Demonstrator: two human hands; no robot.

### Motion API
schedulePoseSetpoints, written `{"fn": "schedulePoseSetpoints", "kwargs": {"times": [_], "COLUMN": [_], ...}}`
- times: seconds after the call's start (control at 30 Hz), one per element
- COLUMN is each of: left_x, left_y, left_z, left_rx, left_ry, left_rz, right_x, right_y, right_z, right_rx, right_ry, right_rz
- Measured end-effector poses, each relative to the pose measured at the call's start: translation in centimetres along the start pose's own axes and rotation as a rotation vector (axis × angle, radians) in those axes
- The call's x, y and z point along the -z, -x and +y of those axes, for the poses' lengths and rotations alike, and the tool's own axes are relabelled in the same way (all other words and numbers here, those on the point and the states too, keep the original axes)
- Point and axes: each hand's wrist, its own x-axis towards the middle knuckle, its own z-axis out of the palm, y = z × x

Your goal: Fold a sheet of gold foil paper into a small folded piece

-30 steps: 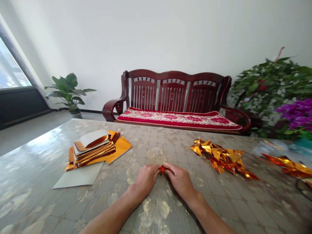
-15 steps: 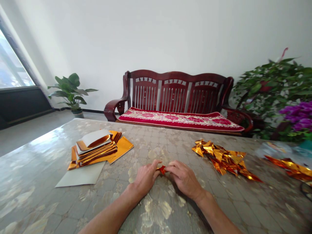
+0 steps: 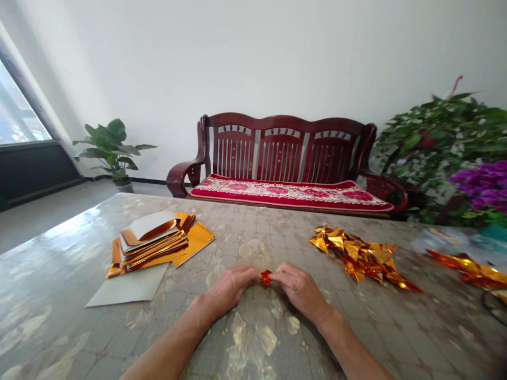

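My left hand [image 3: 227, 289] and my right hand [image 3: 301, 291] meet at the middle of the table, fingertips pinched together on one small folded piece of orange foil paper [image 3: 266, 276]. Only a little of the foil shows between the fingers. To the left lies a stack of flat gold foil sheets [image 3: 156, 241] with a white-backed sheet [image 3: 129, 285] beside it. On the right lies a pile of folded gold foil pieces [image 3: 362, 257].
The table [image 3: 253, 338] has a glossy patterned top. More gold foil [image 3: 469, 268] lies at the far right edge. Behind the table stand a wooden bench with a red cushion [image 3: 285, 169], a potted plant [image 3: 111, 150] at left and leafy plants with purple flowers [image 3: 455, 148] at right.
Both hands stayed at the table's middle, pinching the foil piece; the fingers shifted slightly on it. The view swayed a little right and back.
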Motion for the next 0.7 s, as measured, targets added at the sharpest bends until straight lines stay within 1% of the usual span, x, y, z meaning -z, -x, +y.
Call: {"fn": "schedulePoseSetpoints", "kwargs": {"times": [0.13,0.27,0.33,0.43,0.7], "left_x": [-0.3,-0.8,-1.1,-1.5,-2.3], "left_y": [-0.1,0.0,0.0,-0.1,-0.5], "left_z": [-0.4,-1.0,-1.2,-1.3,-0.8], "left_rx": [0.003,0.006,0.015,0.062,0.183], "left_ry": [-0.128,-0.217,-0.223,-0.200,-0.115], "left_rz": [-0.022,-0.009,0.011,0.048,0.115], "right_x": [-0.2,-0.5,-0.7,-1.0,-1.4], "right_y": [-0.1,0.0,0.0,0.1,0.0], "right_z": [0.0,0.2,0.3,0.2,-0.6], "right_rx": [-0.005,-0.014,-0.016,-0.032,-0.056], "right_ry": [-0.022,-0.055,-0.067,-0.075,-0.133], "right_rz": [0.017,0.019,0.021,0.024,0.066]}}
